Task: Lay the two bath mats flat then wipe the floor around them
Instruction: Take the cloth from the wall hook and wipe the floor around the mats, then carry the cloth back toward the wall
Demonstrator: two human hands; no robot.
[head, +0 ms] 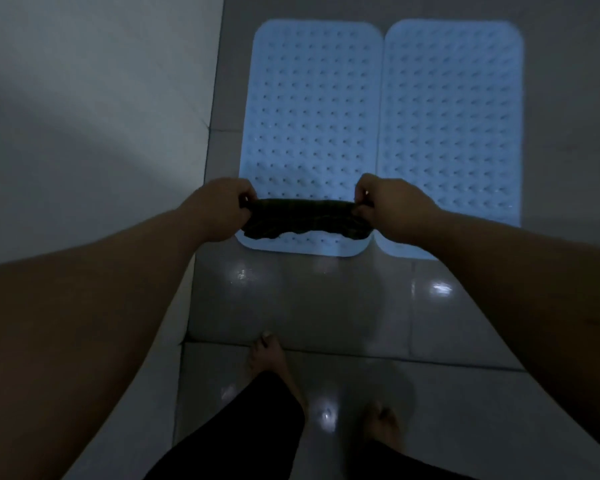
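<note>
Gripping a dark cloth (305,220) by its ends, the left hand (222,209) and right hand (392,206) stretch it above the near edge of the left mat (312,109). The right mat (454,109) lies flat, touching it, on the tiled floor (326,306).
</note>
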